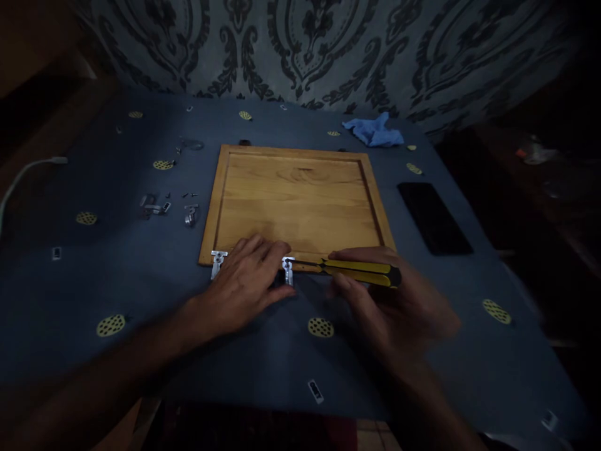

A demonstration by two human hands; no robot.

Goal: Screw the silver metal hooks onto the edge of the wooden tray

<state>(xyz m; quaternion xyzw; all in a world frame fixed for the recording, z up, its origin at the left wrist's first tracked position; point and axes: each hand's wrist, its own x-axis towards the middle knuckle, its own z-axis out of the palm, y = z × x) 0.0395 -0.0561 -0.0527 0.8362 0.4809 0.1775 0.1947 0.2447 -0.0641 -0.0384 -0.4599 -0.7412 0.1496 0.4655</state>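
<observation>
A wooden panel (300, 200) with a raised frame lies flat on the table. Two metal hinges sit along its near edge: the left hinge (218, 264) and the right hinge (288, 270). My left hand (246, 275) lies over that edge between them, its thumb and forefinger closed about the right hinge. In my right hand (394, 300) is a yellow-and-black screwdriver (359, 272), held almost level. Its shaft points left, with the tip at the right hinge. Whether a screw is under the tip is too small to tell.
Left of the panel lie loose hinge parts (154, 205), another metal hinge (190, 215) and a few small screws (188, 195). A black phone (434, 218) rests on the right, a blue cloth (375, 130) at the back. A white cable (32, 164) reaches over the left edge.
</observation>
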